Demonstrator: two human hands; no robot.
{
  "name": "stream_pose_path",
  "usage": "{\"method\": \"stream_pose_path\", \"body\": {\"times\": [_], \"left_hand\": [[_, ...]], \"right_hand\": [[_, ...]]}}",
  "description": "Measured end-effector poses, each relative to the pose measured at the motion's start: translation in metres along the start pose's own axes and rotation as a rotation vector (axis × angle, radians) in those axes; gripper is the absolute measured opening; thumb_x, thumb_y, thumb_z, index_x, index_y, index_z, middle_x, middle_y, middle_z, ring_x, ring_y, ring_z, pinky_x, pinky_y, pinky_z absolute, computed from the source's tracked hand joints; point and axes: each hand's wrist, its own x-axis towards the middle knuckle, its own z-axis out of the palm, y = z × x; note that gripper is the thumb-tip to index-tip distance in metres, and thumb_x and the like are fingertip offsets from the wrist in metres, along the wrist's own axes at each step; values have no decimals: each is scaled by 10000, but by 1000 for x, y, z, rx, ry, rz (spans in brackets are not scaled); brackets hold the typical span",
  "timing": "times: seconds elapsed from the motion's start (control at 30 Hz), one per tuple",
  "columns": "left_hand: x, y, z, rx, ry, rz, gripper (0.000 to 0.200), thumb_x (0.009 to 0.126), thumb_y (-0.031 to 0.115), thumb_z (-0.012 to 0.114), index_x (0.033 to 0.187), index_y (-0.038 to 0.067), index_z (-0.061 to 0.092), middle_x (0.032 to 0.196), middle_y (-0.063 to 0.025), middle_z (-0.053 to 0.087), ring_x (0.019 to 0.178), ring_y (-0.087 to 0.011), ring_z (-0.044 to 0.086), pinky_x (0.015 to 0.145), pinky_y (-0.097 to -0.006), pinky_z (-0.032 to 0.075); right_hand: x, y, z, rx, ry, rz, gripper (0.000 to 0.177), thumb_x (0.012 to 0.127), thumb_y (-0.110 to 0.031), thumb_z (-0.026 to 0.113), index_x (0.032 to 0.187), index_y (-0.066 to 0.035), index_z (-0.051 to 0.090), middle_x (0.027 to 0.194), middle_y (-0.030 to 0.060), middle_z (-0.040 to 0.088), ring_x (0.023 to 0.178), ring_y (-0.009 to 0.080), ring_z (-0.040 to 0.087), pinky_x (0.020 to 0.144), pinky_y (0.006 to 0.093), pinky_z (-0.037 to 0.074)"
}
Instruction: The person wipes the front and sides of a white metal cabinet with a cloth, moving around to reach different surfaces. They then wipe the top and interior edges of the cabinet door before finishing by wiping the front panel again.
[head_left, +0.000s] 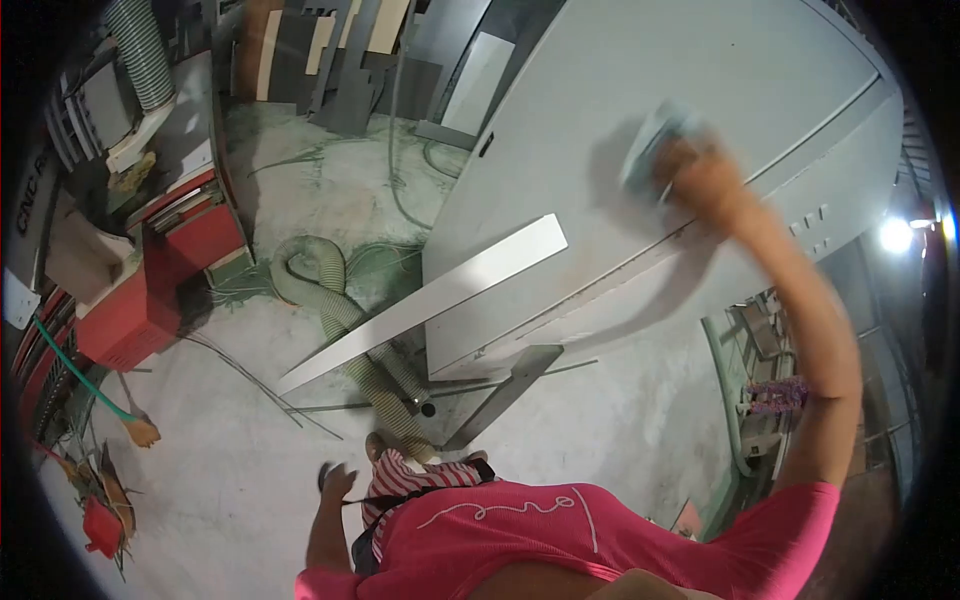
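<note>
My right hand (705, 180), blurred by motion, is closed around a pale bluish cloth (650, 155) held against the broad grey face of a metal cabinet (610, 90). The arm reaches up and forward from the right, casting a shadow on the cabinet's lower side. Low beside my hip, my left hand (340, 482) hangs with its fingers apart. A small dark shape shows at its edge; I cannot make out what it is. In front of the cabinet, a long, pale, flat-sided bar (430, 300) slants up to the right.
A ribbed hose (335, 300) loops across the floor near my feet. Red machinery (135, 315) stands at left, with a broom (142, 432) and red dustpan (102, 527) nearby. Sheet panels (350, 75) lean at the back. A grey strip (505, 395) lies below the cabinet.
</note>
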Motion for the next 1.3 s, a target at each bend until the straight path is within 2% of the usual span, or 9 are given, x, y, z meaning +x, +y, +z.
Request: {"method": "stream_pose_path", "body": {"times": [0.13, 0.2, 0.3, 0.4, 0.47, 0.67, 0.77, 1.03, 1.3], "left_hand": [[-38, -90, 61, -488, 460, -1280, 422, 868, 276, 543, 1116, -65, 526, 1067, -247, 608, 926, -360, 625, 764, -467, 513], [-46, -97, 40, -1404, 492, -1429, 407, 898, 355, 493, 1186, 68, 484, 1111, -208, 589, 795, -405, 628, 656, -512, 462], [-41, -68, 36, -1223, 393, -1098, 218, 817, 221, 621, 747, 27, 550, 737, -123, 626, 675, -230, 628, 558, -463, 484], [-5, -67, 57, -429, 487, -375, 175, 793, 171, 653, 849, 17, 593, 661, -50, 542, 616, -151, 560, 484, -326, 481], [5, -32, 50, -1359, 483, -695, 205, 809, 147, 622, 957, 8, 590, 688, -40, 554, 631, -133, 556, 484, -257, 476], [-5, 2, 28, -1209, 453, -612, 226, 830, 159, 559, 940, -37, 587, 706, -82, 593, 529, -181, 563, 483, -314, 523], [-44, -26, 51, -954, 625, -365, 221, 834, 170, 533, 845, -47, 576, 660, -111, 573, 541, -202, 557, 438, -334, 495], [-85, -67, 68, -1097, 442, -1108, 342, 887, 337, 550, 966, 4, 560, 741, -95, 580, 580, -177, 536, 444, -311, 461], [-36, -43, 50, -1377, 691, -612, 329, 892, 314, 547, 992, 1, 555, 763, -104, 581, 590, -184, 540, 467, -321, 482]], "right_hand": [[34, 188, -79, -134, -27, 417, 229, 803, -147, 534, 1019, -119, 604, 1067, 72, 604, 1029, 239, 571, 928, 479, 395], [52, 260, -99, -14, -76, 652, 155, 742, -126, 591, 847, -106, 704, 927, 102, 664, 905, 275, 616, 925, 460, 384], [83, 252, -70, -142, 205, 639, 139, 714, -215, 626, 780, -127, 710, 866, 120, 669, 847, 276, 623, 834, 529, 404], [140, 202, 3, -307, 173, 572, 229, 789, -125, 536, 1000, -128, 624, 1090, 54, 587, 1081, 227, 543, 948, 544, 334], [174, 134, 36, -53, 60, 452, 174, 810, -148, 519, 935, -123, 637, 1046, 81, 600, 1083, 229, 537, 973, 564, 317], [203, -55, 99, 138, -238, 76, 220, 836, -241, 512, 969, -182, 678, 1134, -14, 605, 1182, 178, 487, 1031, 564, 235], [223, -38, 116, 153, -144, 224, 200, 828, -247, 533, 917, -184, 701, 1053, -2, 651, 1126, 172, 532, 1045, 546, 222], [209, 214, 7, -240, 441, 911, 222, 833, -180, 504, 947, -130, 687, 1125, 53, 593, 1158, 198, 485, 1045, 573, 200], [259, 95, 104, -216, 394, 710, 247, 814, -176, 502, 961, -108, 688, 1126, 67, 600, 1150, 203, 491, 1076, 586, 161]]}}
